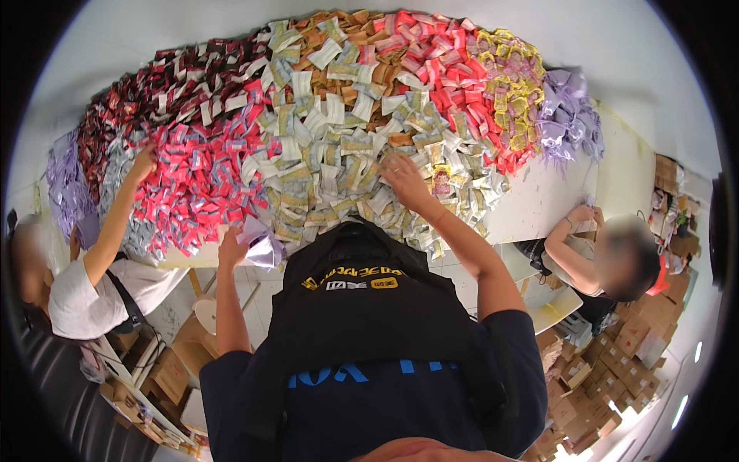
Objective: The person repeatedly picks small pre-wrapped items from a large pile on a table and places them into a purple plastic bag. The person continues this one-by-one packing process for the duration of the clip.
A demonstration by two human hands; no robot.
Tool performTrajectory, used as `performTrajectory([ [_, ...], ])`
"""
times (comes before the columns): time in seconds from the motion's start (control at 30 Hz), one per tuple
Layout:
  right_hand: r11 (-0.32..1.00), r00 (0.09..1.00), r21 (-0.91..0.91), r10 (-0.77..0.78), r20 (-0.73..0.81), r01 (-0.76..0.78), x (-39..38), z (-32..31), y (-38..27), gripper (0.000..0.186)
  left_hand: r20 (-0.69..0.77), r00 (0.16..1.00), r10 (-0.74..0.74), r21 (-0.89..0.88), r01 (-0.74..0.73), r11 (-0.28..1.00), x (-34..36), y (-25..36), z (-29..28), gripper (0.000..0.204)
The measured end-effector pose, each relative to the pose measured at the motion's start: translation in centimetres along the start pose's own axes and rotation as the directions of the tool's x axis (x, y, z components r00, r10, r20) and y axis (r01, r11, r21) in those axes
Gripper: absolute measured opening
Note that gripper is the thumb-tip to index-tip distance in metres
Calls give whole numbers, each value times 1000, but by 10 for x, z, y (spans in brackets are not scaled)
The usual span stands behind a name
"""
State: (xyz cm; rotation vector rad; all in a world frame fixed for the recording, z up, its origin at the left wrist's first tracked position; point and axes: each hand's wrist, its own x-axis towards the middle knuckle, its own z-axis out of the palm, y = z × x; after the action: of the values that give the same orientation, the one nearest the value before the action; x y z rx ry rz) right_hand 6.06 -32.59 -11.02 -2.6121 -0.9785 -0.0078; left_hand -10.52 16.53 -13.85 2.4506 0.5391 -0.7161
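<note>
At the near edge of the heaped table, my left hand (232, 245) is closed on a lavender pouch (264, 246), which hangs beside the pink packets (196, 177). My right hand (406, 182) reaches over the pile of small white-and-green packets (339, 154), its fingers partly spread and touching the top of the pile. No packet shows plainly between those fingers. Close to its wrist lies a packet with a yellow border (441, 179), on top of the white ones.
Dark red packets (154, 92), brown packets (315, 35), red packets (443, 58) and yellow-edged packets (512, 85) are heaped farther back. Lavender pouches (570, 115) lie at both ends. Co-workers stand at left (85, 292) and right (585, 254). Cardboard boxes (616, 369) are stacked behind.
</note>
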Motion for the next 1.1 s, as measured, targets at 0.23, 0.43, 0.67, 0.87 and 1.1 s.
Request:
performTrajectory([
  [0.23, 957, 977, 211, 180, 115, -201, 44, -11, 18, 36, -43, 999, 9, 232, 1, 973, -11, 10, 1, 26],
  [0.43, 938, 938, -34, 346, 33, -345, 46, 11, 56, 36, -68, 990, 123, 223, -105, 969, -19, 96, -43, 16],
  [0.67, 580, 569, 724, 760, -315, -373, 53, -30, 99, 20, -179, 946, 271, 40, -269, 962, -19, 170, -52, 8],
  [0.87, 359, 218, 478, 920, -327, -801, 36, -59, 233, 39, -108, 928, 357, -135, -370, 919, -14, 246, -59, 5],
  [1.1, 578, 493, 306, 811, -315, -757, 26, -47, 277, 48, -76, 924, 375, -132, -382, 915, -10, 325, -45, 10],
])
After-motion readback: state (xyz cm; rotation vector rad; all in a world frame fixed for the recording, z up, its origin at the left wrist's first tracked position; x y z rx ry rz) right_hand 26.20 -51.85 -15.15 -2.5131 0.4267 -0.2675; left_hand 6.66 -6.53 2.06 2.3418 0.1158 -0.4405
